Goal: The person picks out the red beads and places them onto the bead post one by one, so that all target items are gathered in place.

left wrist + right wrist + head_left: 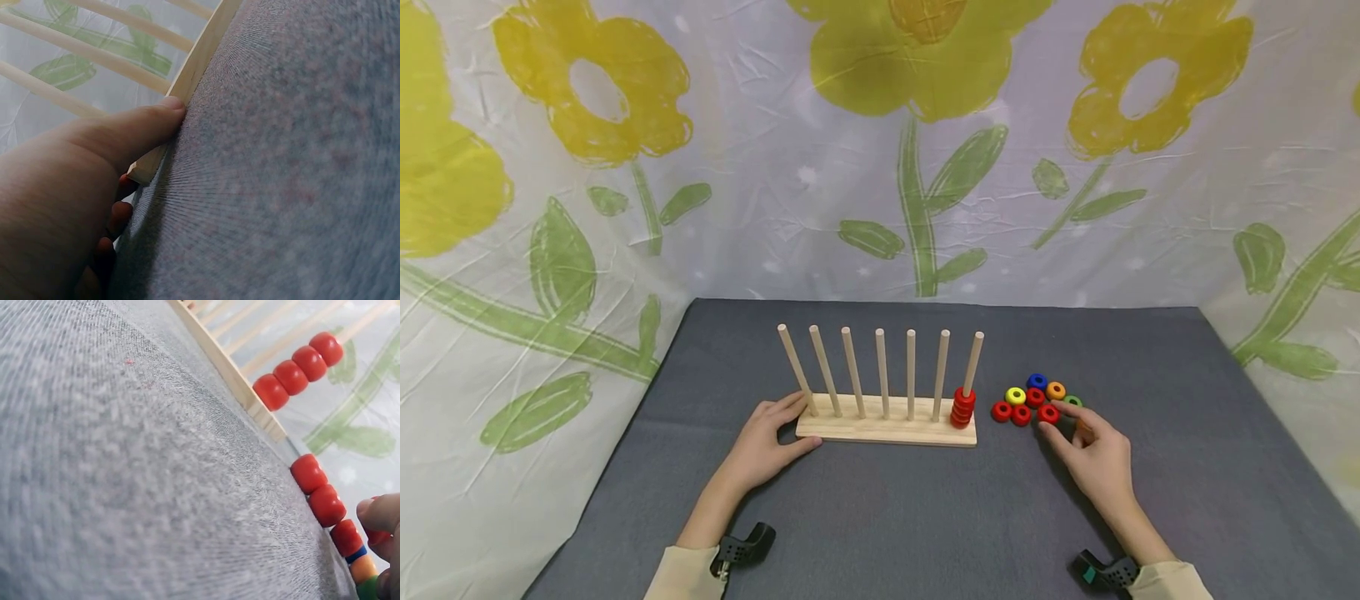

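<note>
A wooden peg rack [880, 429] with several upright pegs stands on the table. My left hand [763, 446] grips the left end of its base, thumb along the front edge and fingers behind; in the left wrist view the thumb presses the base's edge. Several red beads [962, 410] are stacked on the rightmost peg. To the right of the rack, my right hand [1101, 462] pinches a red bead [379, 537] between thumb and fingers, which partly hide it. That bead looks slightly raised beside the other loose ones.
Loose beads lie in a cluster right of the rack: several red, one yellow [1015, 402], one blue [1037, 387], one orange [1062, 395] and a partly hidden green bead [1078, 402]. A grey cloth [895, 517] covers the table. Behind it hangs a flower-printed curtain [760, 208].
</note>
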The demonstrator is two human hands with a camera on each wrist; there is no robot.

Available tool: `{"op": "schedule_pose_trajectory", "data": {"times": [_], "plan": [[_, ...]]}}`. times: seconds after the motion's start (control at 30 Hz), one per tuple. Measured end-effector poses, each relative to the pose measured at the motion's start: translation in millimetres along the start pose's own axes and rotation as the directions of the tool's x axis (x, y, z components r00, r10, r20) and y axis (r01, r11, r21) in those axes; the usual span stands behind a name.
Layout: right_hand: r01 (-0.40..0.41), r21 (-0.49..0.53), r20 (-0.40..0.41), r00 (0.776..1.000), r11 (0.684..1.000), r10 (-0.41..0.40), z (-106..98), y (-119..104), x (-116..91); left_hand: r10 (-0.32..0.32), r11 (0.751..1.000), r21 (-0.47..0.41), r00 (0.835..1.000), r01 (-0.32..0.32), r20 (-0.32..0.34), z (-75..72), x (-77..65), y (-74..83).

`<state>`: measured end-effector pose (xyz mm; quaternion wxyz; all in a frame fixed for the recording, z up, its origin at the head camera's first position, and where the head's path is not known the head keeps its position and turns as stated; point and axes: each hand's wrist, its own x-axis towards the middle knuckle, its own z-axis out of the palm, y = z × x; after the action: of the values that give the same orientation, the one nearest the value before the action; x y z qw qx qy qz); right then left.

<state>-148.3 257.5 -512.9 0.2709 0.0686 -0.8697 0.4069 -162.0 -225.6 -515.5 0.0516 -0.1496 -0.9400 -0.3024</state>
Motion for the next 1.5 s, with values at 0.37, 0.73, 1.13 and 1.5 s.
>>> {"op": "schedule_pose_trajectory", "data": {"times": [0.37, 0.73, 1.13, 1.5], "plan": [[-0.053, 0.011, 0.017, 0.998, 0.999, 0.053, 1.8, -1.4, 0.8, -0.001, 1.000, -0.003, 1.000, 0.001, 0.002, -0.9, -0.2, -0.6], [-0.033, 0.028, 0.038, 0.999, 0.999, 0.031, 1.0, -6.3, 7.8, -0.005, 1.000, -0.002, 1.000, 0.005, -0.005, 0.4, 0.1, -1.0], [-0.036, 0.046, 0.059, 0.998, 0.998, 0.033, 0.0, -13.3, 15.9, -0.001, 1.000, -0.005, 1.000, 0.001, -0.003, 0.1, -0.6, 0.4], [-0.020, 0.081, 0.075, 0.997, 0.997, 0.014, 2.7, -18.9, 25.1, -0.014, 1.000, -0.008, 1.000, 0.014, -0.003, -0.1, -0.3, 1.5]]}}
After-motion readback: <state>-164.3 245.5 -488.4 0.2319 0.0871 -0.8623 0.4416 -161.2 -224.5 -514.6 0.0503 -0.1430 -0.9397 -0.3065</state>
